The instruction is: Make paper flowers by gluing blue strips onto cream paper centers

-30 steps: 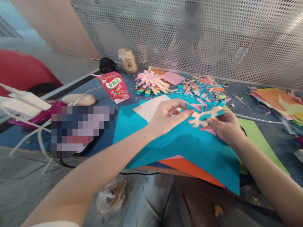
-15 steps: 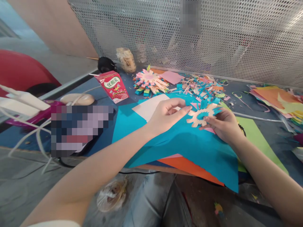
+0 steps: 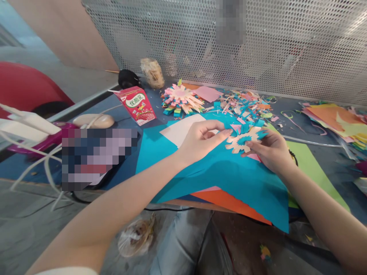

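A fringed paper flower (image 3: 233,145), cream tabs around a blue middle, is held over a large blue paper sheet (image 3: 218,179). My right hand (image 3: 273,151) grips its right side, with thumb and fingers closed on the edge. At the upper left rim, the thumb and forefinger of my left hand (image 3: 202,139) are pinched together on a tab; the exact contact is hard to see. A cream sheet (image 3: 179,130) lies partly under my left hand. Beyond my hands sits a pile of layered fringed paper flowers (image 3: 182,98) in pink, cream, blue and green.
Paper scraps (image 3: 246,105) are strewn near the perforated metal panel (image 3: 186,42). Stacked coloured paper (image 3: 332,122) lies right, green paper (image 3: 312,168) beneath the blue. At left are a red drink carton (image 3: 139,105), a beige computer mouse (image 3: 94,120) and white cables (image 3: 47,164).
The paper flower has turned and tipped slightly between my fingers. Both hands stay in nearly the same place.
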Demonstrator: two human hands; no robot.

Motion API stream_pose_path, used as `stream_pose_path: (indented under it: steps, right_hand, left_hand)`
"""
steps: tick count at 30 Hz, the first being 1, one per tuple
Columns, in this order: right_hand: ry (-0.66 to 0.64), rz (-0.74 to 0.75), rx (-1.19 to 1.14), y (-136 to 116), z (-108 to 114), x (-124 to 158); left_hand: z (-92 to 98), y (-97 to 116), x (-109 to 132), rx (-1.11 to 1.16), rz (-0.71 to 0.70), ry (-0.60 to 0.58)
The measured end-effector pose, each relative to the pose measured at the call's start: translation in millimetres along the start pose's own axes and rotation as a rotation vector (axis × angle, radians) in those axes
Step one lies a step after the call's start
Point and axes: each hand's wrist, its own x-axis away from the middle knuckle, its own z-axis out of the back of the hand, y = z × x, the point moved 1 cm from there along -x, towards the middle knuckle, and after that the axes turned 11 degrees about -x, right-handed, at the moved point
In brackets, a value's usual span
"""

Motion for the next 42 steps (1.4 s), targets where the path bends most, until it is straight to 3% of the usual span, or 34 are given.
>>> stream_pose_path:
  steps: [14, 23, 25, 28, 31, 33, 36, 42]
  right_hand:
    - [0.008, 0.037, -0.033, -2, 0, -1]
    - [0.005, 0.119, 0.07, -2, 0, 1]
    - [0.022, 0.251, 0.205, -7, -2, 4]
    - [0.018, 0.674, 0.514, -18, -3, 9]
    - [-0.152, 1.129, 0.816, -25, -2, 14]
    - [-0.233, 1.318, 0.959, -26, 1, 17]
    - [-0.22, 1.464, 1.047, -24, 7, 18]
    - [-0.262, 1.49, 1.168, -23, 15, 19]
  left_hand:
    - [0.5, -6, -2, 0.028, -0.177, 0.053]
    - [0.7, -8, -2, 0.065, -0.149, 0.065]
    - [0.5, -7, -2, 0.064, -0.122, 0.066]
    - [2.3, -6, -4, 0.119, -0.043, 0.02]
    - [3.2, -5, -3, 0.244, 0.038, -0.161]
    - [2.2, -3, 0, 0.291, 0.056, -0.272]
    - [0.3, 0, 5, 0.289, 0.049, -0.267]
    - [1.0, -1, 1, 0.264, 0.006, -0.299]
